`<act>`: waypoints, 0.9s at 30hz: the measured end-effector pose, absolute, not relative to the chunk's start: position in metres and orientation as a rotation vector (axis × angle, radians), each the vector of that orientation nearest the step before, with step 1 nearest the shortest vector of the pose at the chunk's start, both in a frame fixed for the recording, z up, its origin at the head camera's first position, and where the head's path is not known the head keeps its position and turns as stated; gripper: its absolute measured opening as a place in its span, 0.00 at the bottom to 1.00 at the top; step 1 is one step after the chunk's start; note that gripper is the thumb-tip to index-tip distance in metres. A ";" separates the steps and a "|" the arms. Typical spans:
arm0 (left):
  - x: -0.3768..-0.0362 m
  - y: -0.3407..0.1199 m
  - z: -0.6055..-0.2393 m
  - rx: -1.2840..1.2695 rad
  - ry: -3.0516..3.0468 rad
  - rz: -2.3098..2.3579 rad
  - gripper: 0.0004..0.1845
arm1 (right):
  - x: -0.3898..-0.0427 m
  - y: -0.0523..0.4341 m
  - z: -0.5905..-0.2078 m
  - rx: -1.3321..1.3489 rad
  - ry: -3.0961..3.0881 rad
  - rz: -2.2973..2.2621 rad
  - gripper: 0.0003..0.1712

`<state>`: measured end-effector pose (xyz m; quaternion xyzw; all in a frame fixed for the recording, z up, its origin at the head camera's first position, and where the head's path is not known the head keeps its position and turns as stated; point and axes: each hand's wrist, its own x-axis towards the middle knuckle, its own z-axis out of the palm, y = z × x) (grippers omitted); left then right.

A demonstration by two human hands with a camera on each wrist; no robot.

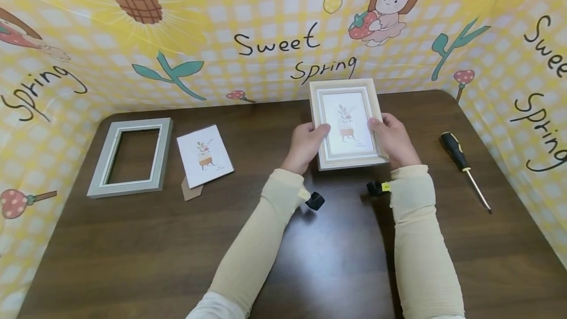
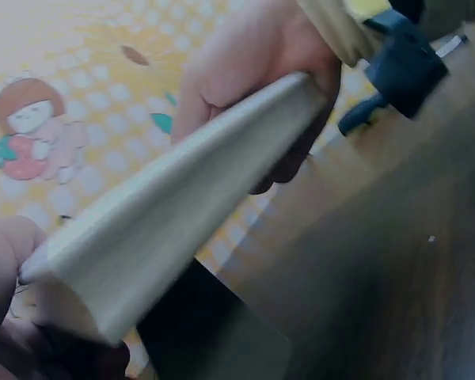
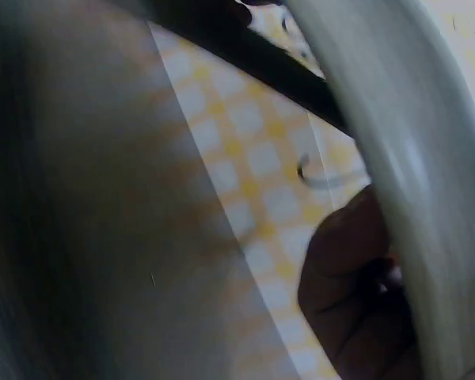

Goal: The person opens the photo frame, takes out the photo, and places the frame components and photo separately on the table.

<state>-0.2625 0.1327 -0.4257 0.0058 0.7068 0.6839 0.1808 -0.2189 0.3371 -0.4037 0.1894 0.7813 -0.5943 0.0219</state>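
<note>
Lying flat at far left on the dark wood counter (image 1: 133,240): one grey frame (image 1: 131,157), empty, long axis running away from the viewer; just right of it one loose printed card (image 1: 204,155) with a potted-plant picture, tilted slightly, a brown paper tab (image 1: 191,189) peeking from under its lower edge, small print on the card too fine to read; further right, gripped by the left hand (image 1: 305,145) on its left edge, thumb curled over the front, one cream frame (image 1: 347,123) with the same plant print inside, held upright in portrait, long axis vertical, face toward the viewer, raised at the middle-back of the counter with its lower edge tipped nearer; seen edge-on and blurred in the left wrist view as a pale bar (image 2: 174,206) between fingers at both ends; gripped likewise on its right edge by the right hand (image 1: 394,139), thumb over the front, fingers behind; only a pale curved edge (image 3: 412,182) and a dark fingertip visible in the right wrist view; counted: two frames, two plant prints, two hands; lying at far right, well apart, one screwdriver (image 1: 464,166) with black-and-yellow handle, shaft pointing toward the near right; hung behind everything, a yellow checked backdrop (image 1: 266,14) reading "Sweet Spring", repeated at the left and right sides.
</note>
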 end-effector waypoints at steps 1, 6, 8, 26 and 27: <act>-0.262 0.138 -0.428 0.028 2.009 1.916 0.17 | -0.218 0.343 -0.405 0.592 2.418 -1.820 0.30; -0.261 0.161 -0.442 0.021 1.997 1.899 0.17 | -0.216 0.368 -0.414 0.612 2.417 -1.697 0.33; -0.260 0.167 -0.448 0.014 1.986 1.893 0.17 | -0.215 0.374 -0.417 0.621 2.415 -1.657 0.34; -0.265 0.176 -0.454 0.017 2.179 1.527 0.17 | -0.218 0.387 -0.439 0.641 2.535 -1.386 0.33; -0.266 0.176 -0.453 0.030 2.200 1.479 0.17 | -0.217 0.387 -0.439 0.635 2.553 -1.357 0.32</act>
